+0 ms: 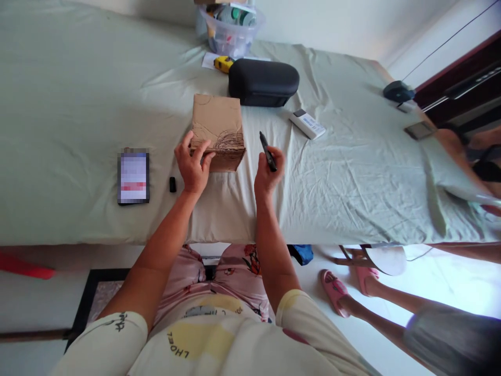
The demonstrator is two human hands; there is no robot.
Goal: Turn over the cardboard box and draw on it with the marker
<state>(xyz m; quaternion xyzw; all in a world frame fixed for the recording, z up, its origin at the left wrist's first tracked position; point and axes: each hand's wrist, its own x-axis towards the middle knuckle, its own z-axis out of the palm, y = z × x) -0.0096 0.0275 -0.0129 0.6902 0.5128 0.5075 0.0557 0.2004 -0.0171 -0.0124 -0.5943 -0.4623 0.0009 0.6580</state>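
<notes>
A small brown cardboard box (217,115) stands on the cloth-covered table, with dark scribbled lines on its top near the front right and on its front side. My left hand (193,164) grips the box's front left corner, fingers on the top edge and thumb against the front. To the right of the box, apart from it, my right hand (270,169) is closed around a black marker (267,150) whose uncovered tip points up and away from me. A black marker cap (173,184) lies on the cloth left of my left hand.
A phone (133,177) with a blurred screen lies at the left. Behind the box are a black case (264,82), a yellow tape measure (224,63) and a plastic tub (234,31). A white-and-grey small box (307,124) lies right. Another person's legs (376,308) show at lower right.
</notes>
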